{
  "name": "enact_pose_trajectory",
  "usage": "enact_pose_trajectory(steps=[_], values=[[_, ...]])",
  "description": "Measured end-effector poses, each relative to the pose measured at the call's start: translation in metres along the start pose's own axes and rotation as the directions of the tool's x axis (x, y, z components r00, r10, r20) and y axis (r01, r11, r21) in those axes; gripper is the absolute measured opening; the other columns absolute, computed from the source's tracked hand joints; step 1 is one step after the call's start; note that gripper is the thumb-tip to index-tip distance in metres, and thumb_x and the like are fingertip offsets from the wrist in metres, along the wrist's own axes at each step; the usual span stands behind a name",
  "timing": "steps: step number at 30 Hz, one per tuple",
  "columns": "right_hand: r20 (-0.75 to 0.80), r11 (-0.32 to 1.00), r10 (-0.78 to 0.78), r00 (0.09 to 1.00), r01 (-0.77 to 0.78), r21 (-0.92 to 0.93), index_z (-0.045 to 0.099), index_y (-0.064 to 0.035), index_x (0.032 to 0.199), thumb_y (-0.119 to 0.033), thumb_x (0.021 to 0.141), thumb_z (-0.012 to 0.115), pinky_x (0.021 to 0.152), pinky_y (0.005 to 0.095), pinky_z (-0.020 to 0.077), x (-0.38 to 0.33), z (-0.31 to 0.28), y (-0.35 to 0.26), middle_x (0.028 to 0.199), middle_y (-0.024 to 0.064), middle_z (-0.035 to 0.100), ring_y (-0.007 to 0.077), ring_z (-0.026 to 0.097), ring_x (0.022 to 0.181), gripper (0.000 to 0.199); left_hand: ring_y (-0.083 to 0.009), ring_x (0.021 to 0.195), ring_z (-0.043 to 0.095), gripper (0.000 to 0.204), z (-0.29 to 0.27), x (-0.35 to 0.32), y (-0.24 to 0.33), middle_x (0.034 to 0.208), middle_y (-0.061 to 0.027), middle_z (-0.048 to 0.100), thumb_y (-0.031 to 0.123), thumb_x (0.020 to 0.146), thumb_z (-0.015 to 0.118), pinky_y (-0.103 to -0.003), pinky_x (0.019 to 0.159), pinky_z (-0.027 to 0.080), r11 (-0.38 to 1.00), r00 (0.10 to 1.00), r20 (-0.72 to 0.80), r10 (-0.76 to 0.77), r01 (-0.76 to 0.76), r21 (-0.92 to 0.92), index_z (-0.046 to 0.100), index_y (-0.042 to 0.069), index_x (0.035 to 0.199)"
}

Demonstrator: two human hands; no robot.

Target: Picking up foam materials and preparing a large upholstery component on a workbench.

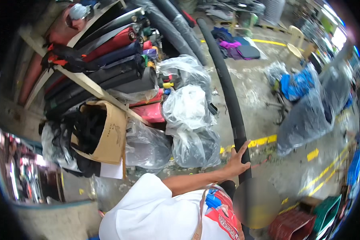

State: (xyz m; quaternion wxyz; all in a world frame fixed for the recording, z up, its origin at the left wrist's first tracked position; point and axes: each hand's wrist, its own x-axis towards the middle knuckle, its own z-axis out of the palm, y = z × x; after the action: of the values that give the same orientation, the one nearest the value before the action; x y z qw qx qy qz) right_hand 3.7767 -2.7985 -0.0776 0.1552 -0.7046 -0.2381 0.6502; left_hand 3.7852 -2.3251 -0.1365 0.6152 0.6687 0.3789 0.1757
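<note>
My left arm, in a white sleeve, reaches across to a long black roll point(225, 76). The roll looks like fabric or sheet material and runs from the upper middle down past the lower edge, slightly bowed in this view. My left hand point(237, 163) is closed against the roll's lower part, with one finger stretched along it and the others bent at its side. A band of tape or film circles the roll just above the hand. My right hand does not show. A blurred round patch hides what lies right of the roll's lower end.
On the left, a rack point(88, 86) holds several rolls, beside a cardboard box point(108, 134) of black material. Plastic-wrapped bundles point(188, 106) stand near it. Folded cloth point(236, 46) lies ahead, with a cream chair point(295, 42). Wrapped sacks point(304, 120) and crates point(294, 224) are right.
</note>
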Motion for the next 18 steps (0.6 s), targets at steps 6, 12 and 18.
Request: enact_pose_trajectory(steps=[6, 12, 18], values=[[-0.118, 0.895, -0.147, 0.982, 0.082, -0.439, 0.059, -0.0009, 0.106, -0.022, 0.093, 0.063, 0.064, 0.0428, 0.0517, 0.15, -0.206, 0.002, 0.092, 0.0099, 0.064, 0.0203, 0.058, 0.069, 0.025, -0.0456, 0.124, 0.042, 0.095, 0.044, 0.173, 0.038, 0.144, -0.0283, 0.036, 0.016, 0.076, 0.068, -0.044, 0.107, 0.038, 0.997, 0.995, -0.089, 0.054, -0.059, -0.053, 0.018, 0.028, 0.157], [-0.16, 0.861, 0.065, 0.985, -0.136, -0.491, 0.06, -0.0038, 0.106, -0.028, 0.093, 0.062, 0.065, 0.0417, 0.0504, 0.218, -0.411, 0.112, 0.089, 0.0089, 0.062, 0.0205, 0.057, 0.07, 0.027, -0.0404, 0.125, 0.043, 0.103, 0.026, 0.345, 0.099, 0.149, -0.0233, 0.034, 0.013, 0.074, 0.07, -0.04, 0.105, 0.041, 0.982, 0.908, -0.4, 0.126, -0.172, -0.08, 0.011, 0.02, 0.158], [-0.227, 0.837, 0.026, 0.974, -0.145, -0.527, 0.062, -0.0067, 0.106, -0.034, 0.093, 0.06, 0.065, 0.0405, 0.0491, 0.449, -0.634, 0.056, 0.086, 0.0078, 0.06, 0.0208, 0.056, 0.071, 0.03, -0.033, 0.136, 0.038, 0.111, -0.027, 0.504, 0.164, 0.155, -0.0213, 0.028, 0.013, 0.072, 0.074, -0.037, 0.109, 0.038, 0.95, 0.75, -0.61, 0.255, -0.311, 0.015, 0.004, 0.014, 0.158]])
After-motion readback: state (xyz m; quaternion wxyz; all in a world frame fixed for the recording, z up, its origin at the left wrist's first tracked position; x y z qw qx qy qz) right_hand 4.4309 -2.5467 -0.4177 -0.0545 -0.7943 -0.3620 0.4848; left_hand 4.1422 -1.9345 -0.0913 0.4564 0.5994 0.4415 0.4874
